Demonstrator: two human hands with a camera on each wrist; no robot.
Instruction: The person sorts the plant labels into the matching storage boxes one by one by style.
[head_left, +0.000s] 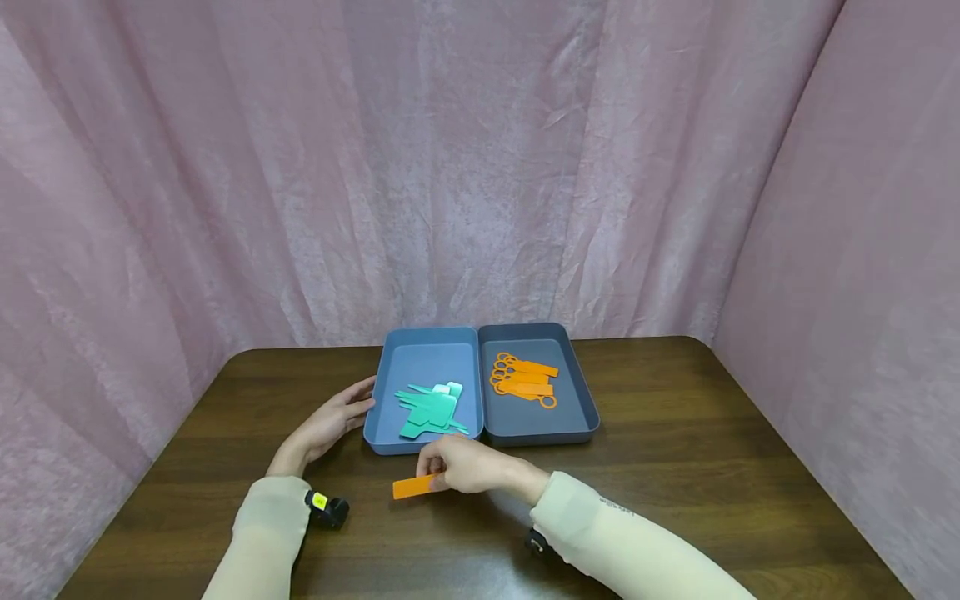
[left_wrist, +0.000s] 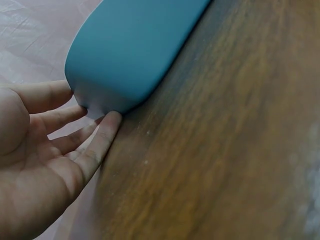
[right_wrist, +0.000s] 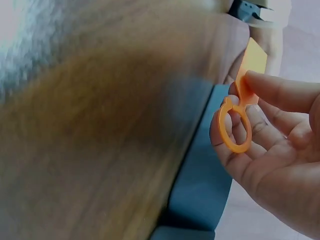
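My right hand is in front of the trays, pinching a flat orange plastic tag with a ring at one end between thumb and fingers. In the head view only the tag's flat part shows; its ring is hidden by the hand. My left hand touches the left outer wall of the blue tray with its fingertips, fingers mostly straight, as the left wrist view also shows. Several flat green pieces lie in a pile inside that tray.
A dark grey tray stands against the blue tray's right side. Several orange ringed tags lie overlapping in it. Both trays are near the back edge of a brown wooden table. Pink curtains hang behind and beside the table.
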